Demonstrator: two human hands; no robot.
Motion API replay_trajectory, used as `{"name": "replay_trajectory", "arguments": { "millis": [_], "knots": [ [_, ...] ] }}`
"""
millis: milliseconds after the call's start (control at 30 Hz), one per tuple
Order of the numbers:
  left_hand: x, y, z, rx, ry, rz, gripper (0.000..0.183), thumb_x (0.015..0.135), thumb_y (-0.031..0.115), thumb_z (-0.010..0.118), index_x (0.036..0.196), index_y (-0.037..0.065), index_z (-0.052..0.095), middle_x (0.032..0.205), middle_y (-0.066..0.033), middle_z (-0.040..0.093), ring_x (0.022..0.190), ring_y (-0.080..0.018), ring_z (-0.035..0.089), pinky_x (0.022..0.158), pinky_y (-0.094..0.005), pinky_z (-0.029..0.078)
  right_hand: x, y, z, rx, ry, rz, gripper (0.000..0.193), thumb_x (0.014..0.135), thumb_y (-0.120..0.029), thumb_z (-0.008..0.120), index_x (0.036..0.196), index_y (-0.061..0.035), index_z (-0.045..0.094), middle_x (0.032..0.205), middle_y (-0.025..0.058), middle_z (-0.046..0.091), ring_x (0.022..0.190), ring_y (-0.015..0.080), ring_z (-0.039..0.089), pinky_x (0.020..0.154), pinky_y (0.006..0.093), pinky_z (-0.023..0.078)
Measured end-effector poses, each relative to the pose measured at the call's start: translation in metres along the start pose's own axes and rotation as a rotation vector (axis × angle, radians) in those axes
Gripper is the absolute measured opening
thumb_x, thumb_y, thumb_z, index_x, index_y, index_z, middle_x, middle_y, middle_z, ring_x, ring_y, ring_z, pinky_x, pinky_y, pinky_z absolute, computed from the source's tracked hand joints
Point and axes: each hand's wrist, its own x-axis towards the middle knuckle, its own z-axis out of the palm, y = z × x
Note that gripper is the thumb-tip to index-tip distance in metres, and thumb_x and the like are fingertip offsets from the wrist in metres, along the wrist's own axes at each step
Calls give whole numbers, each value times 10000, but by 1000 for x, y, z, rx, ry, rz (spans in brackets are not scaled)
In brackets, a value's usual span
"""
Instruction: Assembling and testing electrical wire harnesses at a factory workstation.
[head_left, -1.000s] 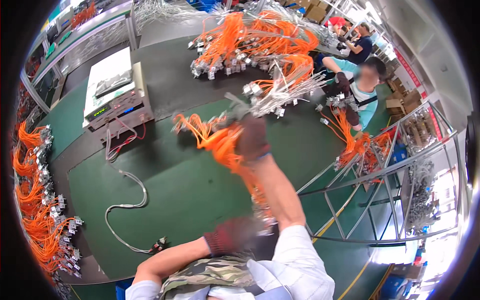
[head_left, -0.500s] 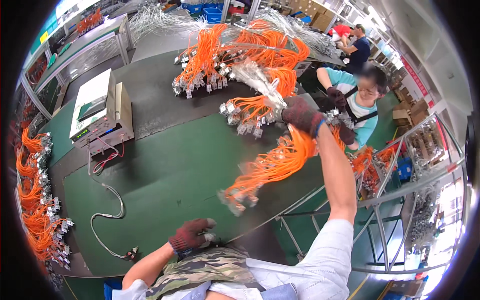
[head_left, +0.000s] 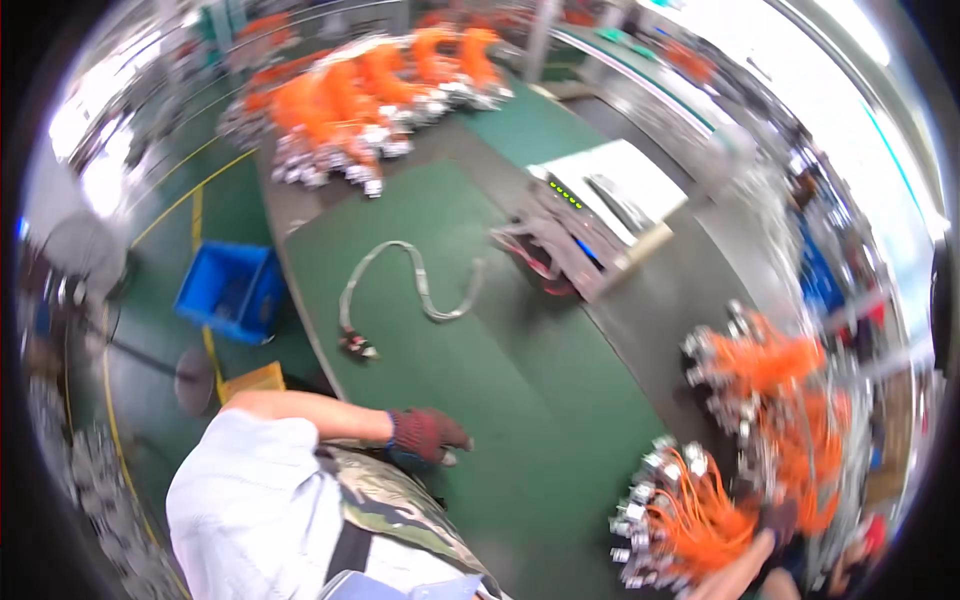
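Left grip point(head_left: 432, 436) is near table edge point(head_left: 318, 326), wide mat point(head_left: 540, 400) ahead.

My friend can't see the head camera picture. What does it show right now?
A person's gloved right hand is at a bunch of orange cables on a green table, lower right. The gloved left hand is by the near edge; a white-topped machine sits beyond.

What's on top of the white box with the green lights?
A flat, greyish thing lies on the white box; it's too blurred to name. The patch of box right under it is covered, so I can't see that.
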Motion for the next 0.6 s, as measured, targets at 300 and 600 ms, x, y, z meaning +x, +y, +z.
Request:
{"name": "replay_trajectory", "arguments": {
  "millis": [300,600],
  "knots": [
    [-24,-54,-87,69,524,-103,543,933,355,771,1409,133,630,1331,-192,680,1269,-404,637,1071,-502,529,-17,-61,-28,167,274,211,280,970,-166,614,1180,-28,738,1149,225,717,1051,384,678,927,582,538],
    [-128,-210,-324,356,1122,-546,696,928,441,769,1433,22,538,1274,-275,632,1198,-459,623,1031,-527,512,-50,-294,-78,827,-93,-240,379,937,-205,729,1268,-28,674,1076,191,714,932,275,720,769,421,616]
  ]
}}
